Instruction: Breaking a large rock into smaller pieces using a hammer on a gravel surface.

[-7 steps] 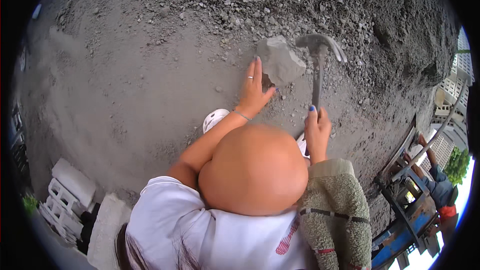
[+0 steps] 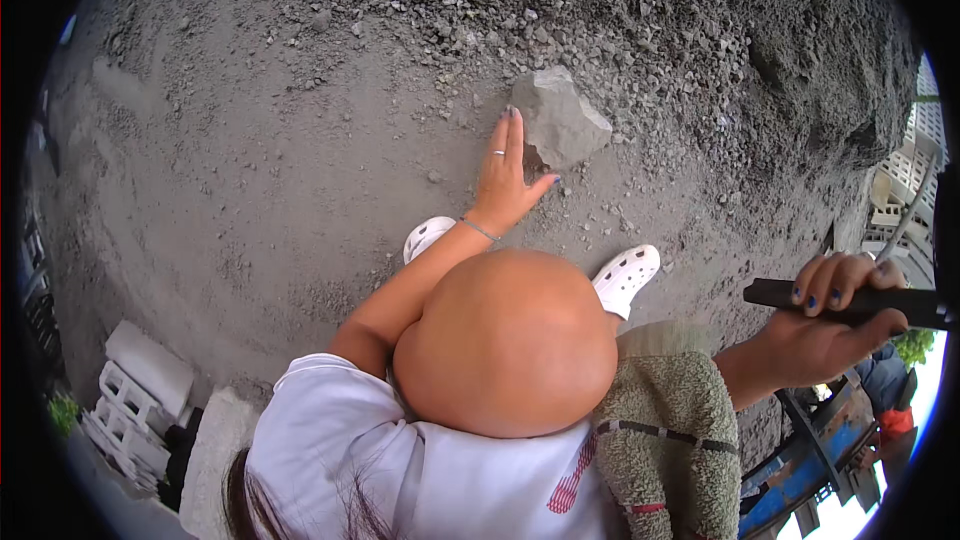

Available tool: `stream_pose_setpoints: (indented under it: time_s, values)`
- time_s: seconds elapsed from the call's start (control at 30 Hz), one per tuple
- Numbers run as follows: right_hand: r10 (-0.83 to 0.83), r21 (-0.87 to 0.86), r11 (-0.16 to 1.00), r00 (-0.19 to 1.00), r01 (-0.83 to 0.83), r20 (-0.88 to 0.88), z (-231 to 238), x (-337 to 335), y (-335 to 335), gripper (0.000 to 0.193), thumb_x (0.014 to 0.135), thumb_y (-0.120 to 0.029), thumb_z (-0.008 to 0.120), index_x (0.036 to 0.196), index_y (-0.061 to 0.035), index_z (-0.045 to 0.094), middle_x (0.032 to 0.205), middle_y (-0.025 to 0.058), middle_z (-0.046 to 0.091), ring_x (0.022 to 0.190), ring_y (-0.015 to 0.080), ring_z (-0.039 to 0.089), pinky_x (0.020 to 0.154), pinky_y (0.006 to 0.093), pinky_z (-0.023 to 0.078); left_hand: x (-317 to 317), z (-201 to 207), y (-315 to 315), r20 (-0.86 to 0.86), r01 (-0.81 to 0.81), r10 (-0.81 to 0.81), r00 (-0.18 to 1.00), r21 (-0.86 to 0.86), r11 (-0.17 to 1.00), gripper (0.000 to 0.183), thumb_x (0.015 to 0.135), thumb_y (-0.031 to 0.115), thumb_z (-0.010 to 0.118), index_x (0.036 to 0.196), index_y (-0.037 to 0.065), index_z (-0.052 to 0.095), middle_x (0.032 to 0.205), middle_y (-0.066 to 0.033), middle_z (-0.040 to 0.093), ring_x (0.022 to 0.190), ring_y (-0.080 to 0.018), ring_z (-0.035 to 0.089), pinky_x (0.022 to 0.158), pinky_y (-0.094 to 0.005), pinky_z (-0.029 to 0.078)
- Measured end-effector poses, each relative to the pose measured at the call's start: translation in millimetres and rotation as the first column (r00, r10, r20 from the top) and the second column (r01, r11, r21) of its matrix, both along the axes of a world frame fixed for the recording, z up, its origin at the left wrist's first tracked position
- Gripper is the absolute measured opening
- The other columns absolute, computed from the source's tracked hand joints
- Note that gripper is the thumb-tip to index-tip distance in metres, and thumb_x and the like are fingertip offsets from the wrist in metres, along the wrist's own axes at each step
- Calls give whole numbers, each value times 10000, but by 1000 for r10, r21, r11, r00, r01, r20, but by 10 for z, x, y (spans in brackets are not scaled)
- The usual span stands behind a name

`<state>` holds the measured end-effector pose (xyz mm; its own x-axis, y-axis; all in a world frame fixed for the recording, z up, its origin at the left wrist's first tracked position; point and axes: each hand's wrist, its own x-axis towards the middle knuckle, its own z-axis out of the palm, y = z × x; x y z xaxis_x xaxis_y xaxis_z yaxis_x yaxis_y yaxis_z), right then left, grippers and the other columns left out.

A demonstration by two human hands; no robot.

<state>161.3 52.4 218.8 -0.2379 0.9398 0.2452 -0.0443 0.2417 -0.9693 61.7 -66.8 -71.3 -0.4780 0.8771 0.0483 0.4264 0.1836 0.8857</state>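
A jagged pale grey rock lies on the dusty ground ahead of me. My left hand is at the rock's near left side, fingers stretched out and thumb spread; the fingertips seem to touch its edge. Raised far out to the right, my right hand is closed round the dark handle of a hammer. The hammer's head is out of sight past the dark rim of the picture.
Gravel and loose stone chips surround the rock, with a dark earth heap at the far right. My white clogs are close below. Concrete blocks stand at the lower left. A blue metal frame and another person are at right.
My right hand has swung the hammer from beside the rock back and out to the right. The left hand and the rock have hardly moved.
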Motion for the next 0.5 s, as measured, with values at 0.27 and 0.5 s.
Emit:
stream_pose_setpoints:
  time_s: [0.27,0.5]
  values:
    - [45,-200,956,563,217,825,-2215,601,-1260,201,836,-255,474,811,-60,433,509,32,412,416,115,411,415,234,314,13,-26,83,23,-18,19,1000,-39,999,975,634,284,698,1294,-41,59,1307,-258,184,1196,-395,221,972,-415,234]
    - [6,-497,840,911,218,412,-1059,233,-548,234,880,-270,420,790,-54,408,527,-10,368,407,40,335,369,179,271,-11,-110,-62,-47,-12,10,999,-38,999,978,623,282,703,1290,-50,70,1310,-257,175,1193,-395,223,974,-413,235]
